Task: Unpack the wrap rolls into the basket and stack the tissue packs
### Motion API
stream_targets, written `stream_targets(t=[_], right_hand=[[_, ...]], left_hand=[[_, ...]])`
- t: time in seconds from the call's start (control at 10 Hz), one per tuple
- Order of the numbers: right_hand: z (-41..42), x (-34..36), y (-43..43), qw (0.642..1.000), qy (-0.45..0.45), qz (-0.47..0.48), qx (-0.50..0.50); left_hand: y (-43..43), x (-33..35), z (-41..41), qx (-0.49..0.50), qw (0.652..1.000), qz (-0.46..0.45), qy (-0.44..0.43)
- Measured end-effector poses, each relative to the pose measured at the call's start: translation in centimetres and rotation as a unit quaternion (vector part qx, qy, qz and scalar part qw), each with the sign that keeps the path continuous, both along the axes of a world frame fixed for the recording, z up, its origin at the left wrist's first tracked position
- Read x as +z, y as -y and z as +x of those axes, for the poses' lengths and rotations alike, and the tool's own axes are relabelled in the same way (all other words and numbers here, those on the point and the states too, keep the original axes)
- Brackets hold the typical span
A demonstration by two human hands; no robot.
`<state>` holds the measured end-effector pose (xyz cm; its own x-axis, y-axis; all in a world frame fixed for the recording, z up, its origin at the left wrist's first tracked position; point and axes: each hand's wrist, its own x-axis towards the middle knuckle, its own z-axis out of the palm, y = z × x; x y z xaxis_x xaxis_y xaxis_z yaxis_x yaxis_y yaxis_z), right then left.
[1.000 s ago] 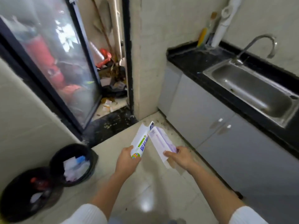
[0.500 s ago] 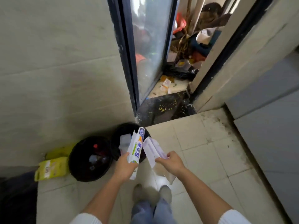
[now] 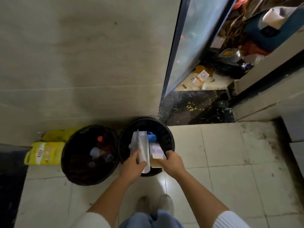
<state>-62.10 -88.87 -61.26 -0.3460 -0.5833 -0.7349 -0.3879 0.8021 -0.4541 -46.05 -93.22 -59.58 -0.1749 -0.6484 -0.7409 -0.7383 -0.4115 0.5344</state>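
My left hand [image 3: 133, 163] grips a long white wrap box [image 3: 142, 150], held upright over the right-hand black bin [image 3: 169, 139]. My right hand [image 3: 173, 162] holds a second, purple-printed wrap box [image 3: 156, 153] with its brown inside showing, also over that bin. The two boxes touch side by side. Blue and white scraps lie inside the bin beneath them. No wrap rolls, basket or tissue packs are in view.
A second black bin [image 3: 72, 170] with bottles stands to the left, touching the first. Yellow bags [image 3: 44, 153] lie against the wall beside it. A glass door [image 3: 189, 46] opens onto a cluttered space at the upper right. My feet [image 3: 154, 204] stand on the tiled floor.
I have turned from the sink counter toward the wall and stepped up to the bins. Both hands have lowered the two boxes until they hang over the right bin.
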Motion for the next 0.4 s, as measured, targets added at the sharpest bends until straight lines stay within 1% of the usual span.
stream_targets(t=[0.1, 0.2, 0.3, 0.4], right_hand=[[-0.1, 1.6, -0.1, 1.000, 0.002, -0.022, 0.019], [-0.5, 6.5, -0.1, 0.998, 0.007, -0.026, 0.052], [-1.1, 13.8, 0.8, 0.995, 0.004, -0.057, 0.085], [-1.3, 21.8, 1.4, 0.992, -0.010, -0.085, 0.097]], left_hand=[[-0.4, 1.6, 0.2, 0.011, 1.000, -0.004, -0.006], [-0.4, 6.2, 0.3, -0.004, 1.000, -0.012, 0.008], [0.6, 13.3, -0.4, -0.025, 0.997, -0.072, -0.003], [1.7, 21.1, -0.9, -0.034, 0.990, -0.140, -0.004]])
